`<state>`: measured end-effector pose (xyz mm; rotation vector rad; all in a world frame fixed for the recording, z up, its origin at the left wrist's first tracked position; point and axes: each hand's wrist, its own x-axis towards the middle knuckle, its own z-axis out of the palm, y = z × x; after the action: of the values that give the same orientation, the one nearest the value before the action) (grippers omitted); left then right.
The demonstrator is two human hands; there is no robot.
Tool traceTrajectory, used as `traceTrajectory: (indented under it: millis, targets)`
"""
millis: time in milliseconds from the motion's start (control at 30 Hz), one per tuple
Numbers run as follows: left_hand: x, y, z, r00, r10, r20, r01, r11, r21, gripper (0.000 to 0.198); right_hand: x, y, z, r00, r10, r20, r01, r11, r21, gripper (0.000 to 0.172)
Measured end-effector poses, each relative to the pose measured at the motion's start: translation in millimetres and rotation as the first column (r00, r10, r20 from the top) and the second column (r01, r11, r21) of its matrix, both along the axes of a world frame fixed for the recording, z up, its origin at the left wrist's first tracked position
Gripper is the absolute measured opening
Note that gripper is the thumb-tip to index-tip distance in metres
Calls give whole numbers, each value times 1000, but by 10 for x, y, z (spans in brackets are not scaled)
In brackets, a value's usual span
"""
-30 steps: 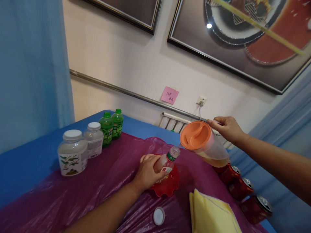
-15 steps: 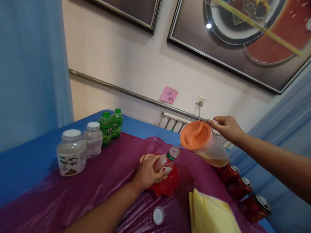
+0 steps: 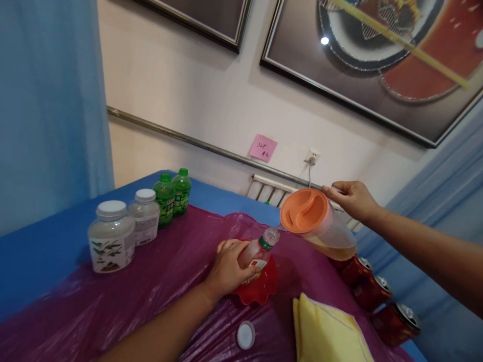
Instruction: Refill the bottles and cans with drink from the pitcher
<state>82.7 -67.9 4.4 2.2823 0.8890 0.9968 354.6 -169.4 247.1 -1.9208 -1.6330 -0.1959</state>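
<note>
My left hand (image 3: 231, 266) is closed round a clear bottle (image 3: 260, 251) with a green neck band and no cap on its mouth. The bottle leans right over a red scalloped dish (image 3: 260, 291). My right hand (image 3: 352, 201) grips a clear pitcher (image 3: 330, 234) by its handle. The pitcher has an orange lid (image 3: 305, 211) and is tipped left, its lid end close to the bottle's mouth. Pale brown liquid lies low in the pitcher. I cannot make out whether any liquid is flowing. A white cap (image 3: 246, 335) lies in front of the dish.
A folded yellow cloth (image 3: 326, 332) lies at the front right, beside several red cans (image 3: 398, 324). On the left stand two white-lidded jars (image 3: 112, 239) and two green bottles (image 3: 165, 201). Purple plastic sheeting (image 3: 169, 266) covers part of the blue table (image 3: 45, 251).
</note>
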Motion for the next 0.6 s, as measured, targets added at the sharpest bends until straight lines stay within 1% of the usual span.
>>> traceTrajectory:
  millis: [200,333,600]
  targets:
    - [-1,-10,19,1000,4,-9,-4,1000,-3,59,-7,-15,6,1000,-13,-19,13,1000,0,65]
    - [-1,-11,22,1000,7,-9,-7,1000,-3,61,-5,-18,9,1000,-16,-7,16,1000,-19,65]
    - [-9,-15,38,1000,7,3,-7,1000,-2,60,-9,-23,11,1000,0,-1,0,1000,-9,65]
